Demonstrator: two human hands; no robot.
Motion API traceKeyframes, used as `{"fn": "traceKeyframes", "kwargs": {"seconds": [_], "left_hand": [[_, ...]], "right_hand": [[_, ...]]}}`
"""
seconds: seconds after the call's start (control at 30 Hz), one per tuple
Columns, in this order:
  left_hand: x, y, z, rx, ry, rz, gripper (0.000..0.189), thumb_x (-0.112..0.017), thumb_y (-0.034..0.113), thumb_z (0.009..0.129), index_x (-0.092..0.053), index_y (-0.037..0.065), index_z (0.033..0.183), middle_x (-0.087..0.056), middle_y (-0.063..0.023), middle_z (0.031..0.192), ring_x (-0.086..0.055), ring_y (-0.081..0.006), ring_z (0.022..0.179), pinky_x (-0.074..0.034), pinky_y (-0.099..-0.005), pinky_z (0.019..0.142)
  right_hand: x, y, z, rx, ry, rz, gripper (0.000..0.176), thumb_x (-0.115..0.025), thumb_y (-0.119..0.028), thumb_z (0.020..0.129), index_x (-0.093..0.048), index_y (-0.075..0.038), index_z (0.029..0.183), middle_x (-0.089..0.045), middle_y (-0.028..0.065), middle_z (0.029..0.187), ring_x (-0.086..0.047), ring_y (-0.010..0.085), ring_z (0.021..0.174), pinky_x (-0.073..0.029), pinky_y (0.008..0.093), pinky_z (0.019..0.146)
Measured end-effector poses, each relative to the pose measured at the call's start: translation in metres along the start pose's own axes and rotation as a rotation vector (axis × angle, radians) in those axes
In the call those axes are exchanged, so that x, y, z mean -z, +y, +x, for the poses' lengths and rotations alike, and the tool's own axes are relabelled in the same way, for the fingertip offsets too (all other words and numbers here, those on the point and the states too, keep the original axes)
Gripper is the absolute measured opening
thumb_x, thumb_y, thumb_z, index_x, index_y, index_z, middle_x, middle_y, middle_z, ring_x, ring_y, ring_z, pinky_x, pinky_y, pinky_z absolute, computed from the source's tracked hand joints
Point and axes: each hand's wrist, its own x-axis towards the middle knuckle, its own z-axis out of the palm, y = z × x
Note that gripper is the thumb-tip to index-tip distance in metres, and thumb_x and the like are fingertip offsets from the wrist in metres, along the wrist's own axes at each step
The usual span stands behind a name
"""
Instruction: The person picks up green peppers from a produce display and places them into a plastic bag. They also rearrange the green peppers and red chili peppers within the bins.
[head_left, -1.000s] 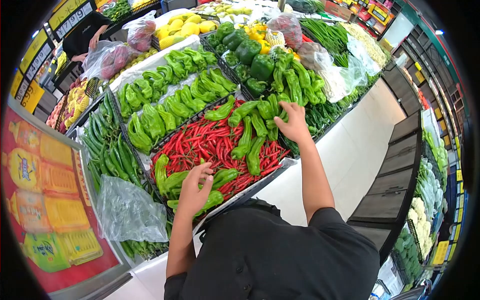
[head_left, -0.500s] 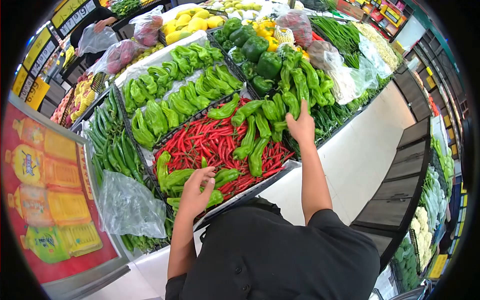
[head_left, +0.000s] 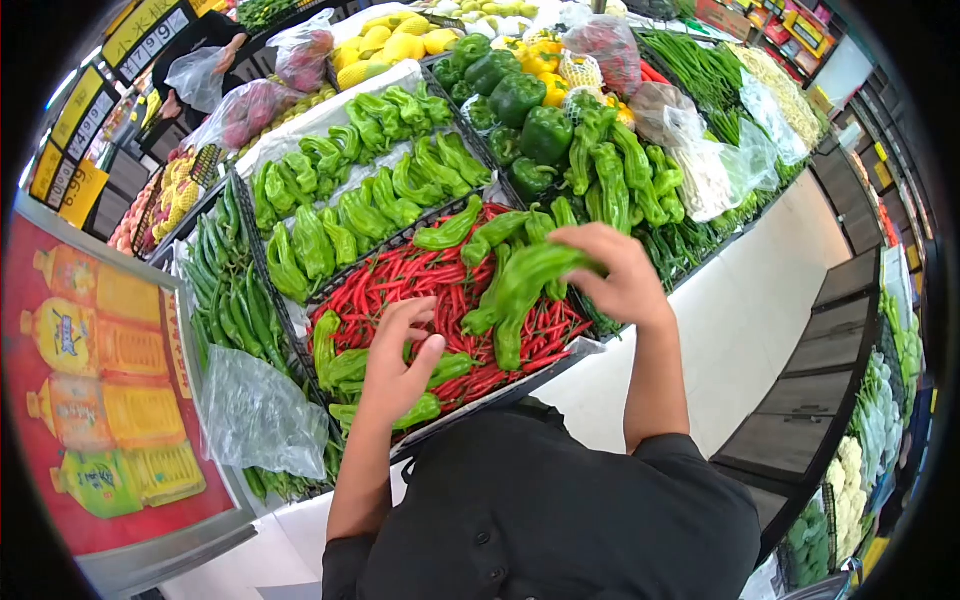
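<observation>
My right hand (head_left: 622, 275) grips a long green pepper (head_left: 530, 277) by one end, over the right part of a crate of red chillies (head_left: 378, 283). The pepper is slightly blurred. My left hand (head_left: 395, 365) hovers over the front left of the chillies, thumb and fingers apart with nothing between them. Loose green peppers (head_left: 345, 368) lie beside and below it. More loose green peppers lie on the chillies near my right hand. Behind, a crate holds green peppers in rows (head_left: 380, 210), and a pile of long green peppers (head_left: 610, 175) rests to the right.
Dark green bell peppers (head_left: 515, 105) sit at the back. At left are slim green chillies (head_left: 240, 310) and a clear plastic bag (head_left: 262, 412). A drinks poster (head_left: 110, 370) stands at far left. Another person's hand (head_left: 232, 48) shows at top left. Aisle floor (head_left: 740, 270) runs along the right.
My right hand has come left and towards me from the pepper pile, bringing a green pepper over the chillies. My left hand has shifted slightly, its fingers still apart.
</observation>
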Motion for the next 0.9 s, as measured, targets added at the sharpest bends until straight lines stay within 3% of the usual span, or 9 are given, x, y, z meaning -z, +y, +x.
{"fn": "traceKeyframes", "kwargs": {"seconds": [0.13, 0.27, 0.33, 0.4, 0.47, 0.53, 0.67, 0.77, 0.9], "left_hand": [[-0.011, 0.022, 0.011, 0.086, -0.291, -0.102, 0.057, -0.067, 0.023, 0.094, -0.048, -0.001, 0.143, -0.057, -0.0132, 0.129, -0.059, -0.0215, 0.116, -0.049, -0.0361, 0.096], [-0.022, 0.025, 0.016, 0.058, -0.193, 0.051, 0.057, -0.072, 0.02, 0.091, -0.05, 0.001, 0.14, -0.065, -0.0164, 0.118, -0.064, -0.0234, 0.105, -0.051, -0.0365, 0.093], [-0.013, 0.024, 0.026, 0.269, -0.188, -0.088, 0.054, -0.073, 0.022, 0.09, -0.053, -0.001, 0.135, -0.069, -0.0122, 0.108, -0.064, -0.0176, 0.1, -0.051, -0.0345, 0.091], [-0.004, 0.013, 0.042, 0.23, -0.081, 0.011, 0.046, -0.069, 0.016, 0.094, -0.053, 0.0, 0.135, -0.066, -0.0066, 0.113, -0.062, -0.0152, 0.103, -0.05, -0.0317, 0.092], [0.011, 0.01, 0.068, 0.336, 0.074, -0.246, 0.047, -0.069, 0.02, 0.096, -0.053, -0.002, 0.134, -0.067, -0.0081, 0.112, -0.063, -0.0167, 0.102, -0.053, -0.0332, 0.089], [0.033, -0.026, 0.103, 0.266, 0.264, 0.062, 0.06, -0.074, 0.034, 0.092, -0.053, -0.005, 0.133, -0.066, -0.0143, 0.114, -0.064, -0.0183, 0.099, -0.054, -0.0334, 0.084], [0.055, -0.049, 0.177, 0.386, 0.489, 0.105, 0.069, -0.074, 0.039, 0.091, -0.049, -0.012, 0.132, -0.063, -0.0236, 0.119, -0.065, -0.0235, 0.111, -0.06, -0.0339, 0.065], [0.064, -0.085, 0.216, 0.438, 0.533, 0.143, 0.077, -0.073, 0.044, 0.09, -0.048, -0.015, 0.132, -0.063, -0.0274, 0.119, -0.072, -0.0276, 0.1, -0.061, -0.0338, 0.063], [0.073, -0.131, 0.242, 0.646, 0.295, 0.278, 0.079, -0.074, 0.048, 0.087, -0.052, -0.015, 0.128, -0.068, -0.0287, 0.112, -0.074, -0.0311, 0.065, -0.061, -0.0359, 0.063]], "right_hand": [[-0.038, -0.002, 0.017, 0.207, -0.258, 0.168, 0.051, -0.078, -0.001, 0.071, -0.069, -0.008, 0.121, -0.072, 0.0107, 0.108, -0.066, 0.0326, 0.1, -0.052, 0.0424, 0.089], [-0.058, 0.002, 0.033, 0.293, -0.27, 0.237, 0.054, -0.08, -0.006, 0.075, -0.066, -0.009, 0.127, -0.069, 0.0095, 0.114, -0.063, 0.0318, 0.107, -0.048, 0.0426, 0.094], [-0.062, 0.007, 0.041, 0.307, -0.151, 0.166, 0.055, -0.08, -0.008, 0.077, -0.065, -0.009, 0.129, -0.066, 0.01, 0.12, -0.061, 0.0319, 0.112, -0.047, 0.0424, 0.098], [-0.065, 0.016, 0.048, 0.318, 0.05, 0.066, 0.055, -0.081, -0.01, 0.078, -0.063, -0.008, 0.131, -0.063, 0.0108, 0.126, -0.059, 0.0322, 0.116, -0.045, 0.042, 0.101], [-0.06, 0.023, 0.049, 0.25, 0.076, 0.086, 0.054, -0.079, -0.009, 0.082, -0.062, -0.007, 0.133, -0.061, 0.0136, 0.13, -0.057, 0.0329, 0.119, -0.045, 0.0413, 0.103], [-0.054, 0.029, 0.047, 0.189, 0.079, 0.084, 0.052, -0.077, -0.009, 0.084, -0.061, -0.006, 0.133, -0.061, 0.0145, 0.129, -0.058, 0.0331, 0.119, -0.045, 0.0412, 0.103], [-0.056, 0.045, 0.038, 0.196, 0.007, 0.114, 0.048, -0.074, -0.017, 0.088, -0.061, -0.009, 0.133, -0.062, 0.014, 0.127, -0.057, 0.0349, 0.117, -0.044, 0.0435, 0.102], [-0.057, 0.047, 0.027, 0.158, -0.037, 0.169, 0.044, -0.072, -0.016, 0.089, -0.062, -0.008, 0.131, -0.063, 0.0154, 0.125, -0.059, 0.0363, 0.114, -0.047, 0.0442, 0.099], [-0.054, 0.051, 0.011, 0.089, -0.086, 0.191, 0.039, -0.07, -0.016, 0.091, -0.064, -0.007, 0.128, -0.064, 0.0157, 0.121, -0.061, 0.0363, 0.111, -0.048, 0.0444, 0.096]]}}
